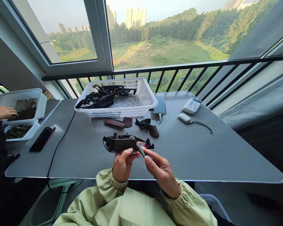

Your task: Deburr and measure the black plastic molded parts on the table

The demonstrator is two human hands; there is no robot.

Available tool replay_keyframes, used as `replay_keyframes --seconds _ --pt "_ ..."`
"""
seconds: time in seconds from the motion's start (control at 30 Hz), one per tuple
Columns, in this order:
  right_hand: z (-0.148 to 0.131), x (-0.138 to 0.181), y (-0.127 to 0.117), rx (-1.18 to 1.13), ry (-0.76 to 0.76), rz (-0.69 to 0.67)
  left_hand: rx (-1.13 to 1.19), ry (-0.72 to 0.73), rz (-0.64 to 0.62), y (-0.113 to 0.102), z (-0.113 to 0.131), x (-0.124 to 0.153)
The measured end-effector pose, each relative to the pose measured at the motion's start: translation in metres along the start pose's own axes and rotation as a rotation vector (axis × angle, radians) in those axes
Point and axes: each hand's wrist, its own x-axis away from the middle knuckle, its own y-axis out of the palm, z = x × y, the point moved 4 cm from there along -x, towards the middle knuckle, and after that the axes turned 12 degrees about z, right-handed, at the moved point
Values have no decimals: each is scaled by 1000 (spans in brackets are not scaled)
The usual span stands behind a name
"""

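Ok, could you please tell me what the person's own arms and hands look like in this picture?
The person wears a loose pale green jacket whose sleeves end in gathered elastic cuffs. The left hand and right hand are both bare.

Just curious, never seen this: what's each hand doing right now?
Left hand: closed, holding the black plastic part.
Right hand: closed, pinching a pale flat stick.

Table (pixel 186 157)'s got a white plastic basket (pixel 145 91) of black plastic parts (pixel 96 99), plus a plugged-in phone (pixel 159 105) and white mouse (pixel 184 117).
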Motion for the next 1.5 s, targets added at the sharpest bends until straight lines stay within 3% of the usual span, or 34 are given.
replay_keyframes --seconds 0.17,0.4,0.57,0.63,0.83,1.03,1.33,1.5 --pt "-8 -2 -16 136 -62 41 18 118 -43 2 7 1" --pt "-21 0 -15 510 -160 -80 -77 244 -134 -1 5 4" --pt "-25 0 -14 564 -148 -120 -181 301 -67 -13 1 -1" --pt "-25 1 -15 574 -143 -132 -177 314 -21 -16 2 -2" --pt "-26 0 -18 532 -137 -115 -131 286 -77 -6 2 3" --pt "-20 2 -14 475 -120 -177 -96 273 -30 -3 6 2" --pt "-5 0 -25 265 -99 84 -27 216 -16 -2 11 1" --pt "-8 1 -17 254 -146 58 -36 175 -61 -1 8 2"
